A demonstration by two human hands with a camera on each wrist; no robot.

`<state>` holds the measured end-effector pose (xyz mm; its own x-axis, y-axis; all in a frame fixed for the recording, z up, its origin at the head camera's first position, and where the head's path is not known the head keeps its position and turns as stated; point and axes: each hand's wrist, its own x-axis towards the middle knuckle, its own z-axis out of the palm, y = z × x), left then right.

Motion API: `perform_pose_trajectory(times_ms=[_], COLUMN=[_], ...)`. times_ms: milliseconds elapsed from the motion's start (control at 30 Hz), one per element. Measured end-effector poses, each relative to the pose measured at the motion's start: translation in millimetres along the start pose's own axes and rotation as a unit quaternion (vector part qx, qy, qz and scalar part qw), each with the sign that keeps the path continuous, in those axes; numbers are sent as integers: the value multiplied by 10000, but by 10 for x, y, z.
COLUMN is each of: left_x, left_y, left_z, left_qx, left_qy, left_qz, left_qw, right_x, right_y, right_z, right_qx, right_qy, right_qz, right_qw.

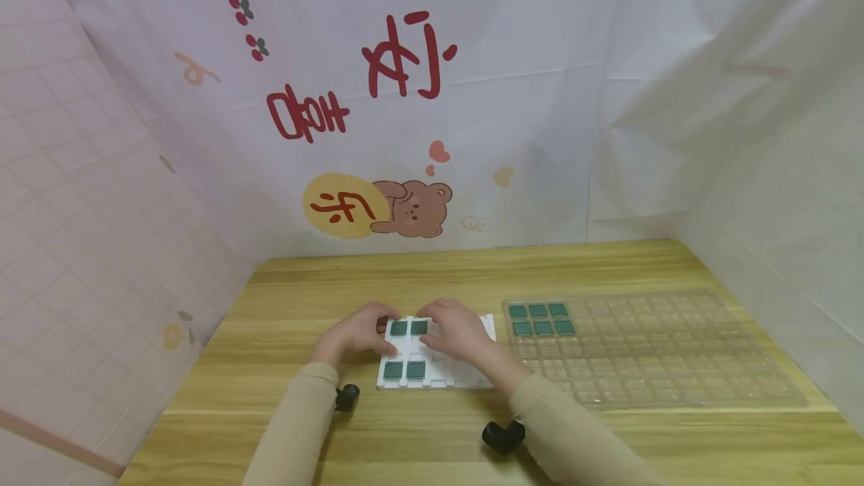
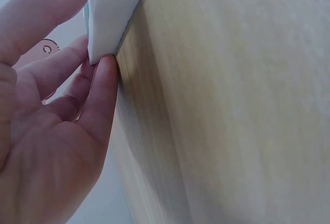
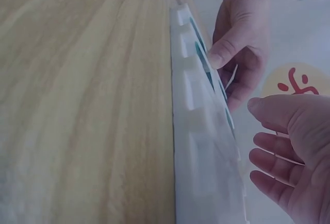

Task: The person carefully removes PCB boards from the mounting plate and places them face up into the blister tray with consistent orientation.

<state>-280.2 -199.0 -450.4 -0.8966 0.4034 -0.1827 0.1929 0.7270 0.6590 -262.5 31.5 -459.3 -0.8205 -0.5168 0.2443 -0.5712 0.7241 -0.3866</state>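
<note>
Green modules (image 1: 415,370): four in the white tray (image 1: 408,347), two near-row, two far-row, toward its left end.
Left hand (image 1: 361,330): pinches the tray's left end.
Right hand (image 1: 455,331): released, fingers loosely bent beside the far row.
Seating: steady the tray; ideally, handle modules by their edges, level.
Clear tray (image 1: 648,351): on the desk (image 1: 405,441), rightward; six modules, far-left corner.

Red Chinese characters (image 1: 394,51) stood on the curtain (image 1: 526,36); the one on its yellow disc (image 1: 346,205) read 乐, turned sideways; the others could not be read surely.
</note>
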Motion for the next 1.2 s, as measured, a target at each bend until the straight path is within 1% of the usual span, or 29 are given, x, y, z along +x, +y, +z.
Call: perform_pose_trajectory(times_ms=[200,333,567,700,1200], left_x=[1,-8,-8,-3,8], left_y=[4,4,1,8,14], left_z=[-1,-5,-13,-13,-5], left_qx=[-38,-98,-49,-114,-117], left_qy=[7,-8,-8,-5,6], left_qz=[55,35,66,24,78], left_qw=[10000,9999,10000,9999,9999], right_x=[22,45,85,102,150], right_y=[-35,-34,-30,-42,-90], right_z=[24,59,116,120,127], right_qx=[-167,-341,-654,-787,-1190], right_qy=[-69,-98,-44,-59,-237], right_qz=[70,116,54,54,180], right_qw=[9998,9993,9978,9969,9924])
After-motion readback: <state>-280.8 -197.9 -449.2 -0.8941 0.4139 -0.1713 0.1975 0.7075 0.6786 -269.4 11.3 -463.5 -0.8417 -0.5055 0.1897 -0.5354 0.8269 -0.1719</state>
